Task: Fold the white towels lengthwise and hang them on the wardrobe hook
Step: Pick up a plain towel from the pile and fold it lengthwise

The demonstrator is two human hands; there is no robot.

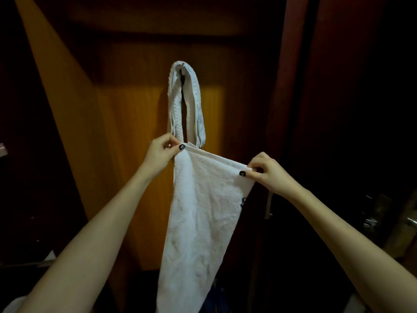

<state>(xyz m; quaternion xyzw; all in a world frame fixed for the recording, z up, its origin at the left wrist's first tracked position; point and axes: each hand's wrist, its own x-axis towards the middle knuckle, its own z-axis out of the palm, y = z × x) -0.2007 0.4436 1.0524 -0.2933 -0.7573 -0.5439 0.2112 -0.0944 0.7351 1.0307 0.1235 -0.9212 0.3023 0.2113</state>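
A white towel (198, 218) hangs down in front of me, held by its top edge. My left hand (161, 152) pinches the top left corner and my right hand (268, 171) pinches the top right corner, stretching the edge between them. Behind it, a second white towel (194, 105), folded into a narrow strip, is draped over the wardrobe hook (182, 64) on the wooden wardrobe panel (126, 123). Only a small metal tip of the hook shows above that towel. The held towel's top left corner overlaps the hung towel's lower ends.
The room is dim. A dark reddish door or wardrobe frame (291, 86) stands to the right, with a metal door handle (370, 220) low at the right. A slanted wooden wardrobe side (56, 86) runs down the left. White cloth (13, 306) shows at the bottom left corner.
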